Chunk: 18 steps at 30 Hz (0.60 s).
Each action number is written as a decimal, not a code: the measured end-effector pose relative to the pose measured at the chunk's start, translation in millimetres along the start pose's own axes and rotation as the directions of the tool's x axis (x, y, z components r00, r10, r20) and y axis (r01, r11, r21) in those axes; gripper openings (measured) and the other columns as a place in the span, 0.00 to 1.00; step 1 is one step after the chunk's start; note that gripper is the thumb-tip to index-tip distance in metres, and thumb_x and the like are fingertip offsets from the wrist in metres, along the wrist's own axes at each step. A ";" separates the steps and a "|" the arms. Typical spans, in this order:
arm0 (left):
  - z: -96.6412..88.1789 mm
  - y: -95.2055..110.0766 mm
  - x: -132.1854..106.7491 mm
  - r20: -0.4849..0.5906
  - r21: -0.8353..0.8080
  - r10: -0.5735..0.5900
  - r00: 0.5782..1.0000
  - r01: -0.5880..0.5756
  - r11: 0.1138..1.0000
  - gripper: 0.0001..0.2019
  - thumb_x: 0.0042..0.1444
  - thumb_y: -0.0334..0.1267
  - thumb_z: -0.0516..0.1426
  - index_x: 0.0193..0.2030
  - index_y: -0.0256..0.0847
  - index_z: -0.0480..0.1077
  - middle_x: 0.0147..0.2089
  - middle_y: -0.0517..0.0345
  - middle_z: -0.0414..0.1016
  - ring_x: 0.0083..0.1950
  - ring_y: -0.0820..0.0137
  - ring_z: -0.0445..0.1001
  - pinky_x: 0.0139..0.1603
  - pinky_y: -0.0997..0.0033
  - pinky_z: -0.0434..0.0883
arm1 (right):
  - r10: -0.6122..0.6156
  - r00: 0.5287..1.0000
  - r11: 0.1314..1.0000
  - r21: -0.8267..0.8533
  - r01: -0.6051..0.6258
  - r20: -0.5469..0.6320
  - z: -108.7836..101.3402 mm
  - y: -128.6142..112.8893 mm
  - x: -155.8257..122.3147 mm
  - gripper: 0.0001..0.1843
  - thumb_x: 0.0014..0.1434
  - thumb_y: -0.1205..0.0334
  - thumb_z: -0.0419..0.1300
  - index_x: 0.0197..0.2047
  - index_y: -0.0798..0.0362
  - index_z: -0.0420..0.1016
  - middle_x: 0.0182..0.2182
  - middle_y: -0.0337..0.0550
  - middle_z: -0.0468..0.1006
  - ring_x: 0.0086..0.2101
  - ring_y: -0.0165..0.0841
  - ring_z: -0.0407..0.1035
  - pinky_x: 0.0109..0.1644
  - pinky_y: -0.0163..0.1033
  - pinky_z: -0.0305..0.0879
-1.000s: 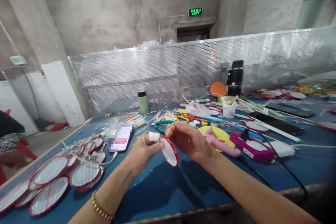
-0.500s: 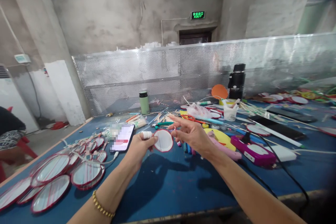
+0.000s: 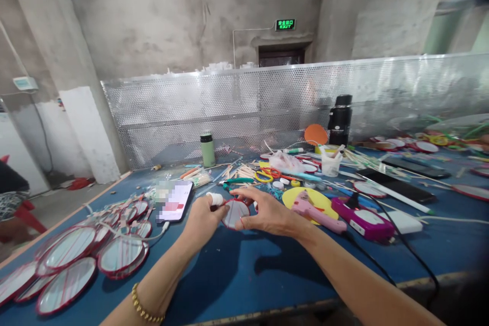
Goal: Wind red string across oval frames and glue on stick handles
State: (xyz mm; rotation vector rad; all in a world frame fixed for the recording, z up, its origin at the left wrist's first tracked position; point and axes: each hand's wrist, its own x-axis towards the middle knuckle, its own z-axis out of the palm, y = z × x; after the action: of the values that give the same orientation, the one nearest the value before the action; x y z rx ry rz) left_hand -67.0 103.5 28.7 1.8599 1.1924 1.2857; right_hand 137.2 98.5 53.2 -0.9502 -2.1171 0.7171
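My left hand is closed around a small round white disc with a red rim and a small white roll near the thumb. My right hand lies against the disc's right side, thumb and a finger pinched at its rim where a thin red thread shows. Both hands hover just above the blue table.
Several finished red-rimmed ovals lie at the left. A phone lies beside my left hand. A pink glue gun on a yellow disc, a magenta device with a black cable, scissors, sticks, a green bottle and a black flask crowd the far side.
Both hands dropped lower toward the table. The right hand, lifted away with fingers spread half a second ago, has come back onto the disc's rim.
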 end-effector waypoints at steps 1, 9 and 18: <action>-0.1 0.4 -0.4 0.007 0.024 0.010 1.000 -0.010 1.000 0.08 0.49 0.39 0.61 0.27 0.37 0.77 0.24 0.58 0.73 0.27 0.69 0.66 0.30 0.72 0.59 | 0.003 1.000 1.000 -0.011 -0.003 0.003 1.5 0.4 -0.1 0.41 0.42 0.48 0.74 0.59 0.48 0.72 0.56 0.49 0.72 0.51 0.43 0.68 0.54 0.46 0.64; -1.2 8.4 -2.2 -0.074 0.090 0.003 0.997 0.003 0.996 0.10 0.51 0.42 0.58 0.30 0.36 0.76 0.25 0.58 0.73 0.28 0.68 0.67 0.30 0.72 0.61 | 0.011 0.998 0.986 0.167 -0.021 0.066 9.7 -1.9 1.2 0.31 0.47 0.47 0.71 0.52 0.53 0.76 0.39 0.41 0.78 0.36 0.34 0.69 0.39 0.36 0.65; -0.1 15.8 -4.3 -0.135 -0.149 -0.054 0.989 0.033 0.988 0.11 0.50 0.43 0.59 0.25 0.37 0.72 0.19 0.64 0.65 0.23 0.73 0.63 0.27 0.74 0.61 | 0.076 0.994 0.873 0.478 -0.101 0.073 23.2 -7.6 1.9 0.27 0.50 0.45 0.69 0.46 0.56 0.79 0.35 0.39 0.77 0.34 0.31 0.66 0.38 0.34 0.61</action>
State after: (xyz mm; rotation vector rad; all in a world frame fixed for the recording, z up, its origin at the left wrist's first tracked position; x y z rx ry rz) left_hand -62.3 92.7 40.1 1.6540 1.1694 1.4578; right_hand 115.2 91.1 45.3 -0.7564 -1.8100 1.2576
